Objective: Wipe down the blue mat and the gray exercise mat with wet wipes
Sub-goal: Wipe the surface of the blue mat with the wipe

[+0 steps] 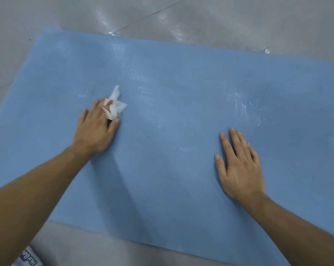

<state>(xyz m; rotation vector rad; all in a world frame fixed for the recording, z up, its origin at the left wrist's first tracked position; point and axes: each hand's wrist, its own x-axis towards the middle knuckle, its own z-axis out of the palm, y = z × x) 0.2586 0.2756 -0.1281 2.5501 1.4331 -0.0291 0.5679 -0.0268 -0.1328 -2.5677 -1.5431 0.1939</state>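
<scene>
The blue mat (181, 104) lies flat on the floor and fills most of the view, with wet streaks shining across its middle and right. My left hand (95, 127) presses a crumpled white wet wipe (114, 105) onto the mat's left part, the wipe bunched between and ahead of its fingers. My right hand (239, 166) rests flat on the mat at the right, fingers straight and holding nothing. No gray exercise mat is in view.
Glossy gray floor tiles (200, 20) surround the mat, with wet glints beyond its far edge. A pack with blue lettering (29, 261) peeks in at the bottom left, beside my left forearm.
</scene>
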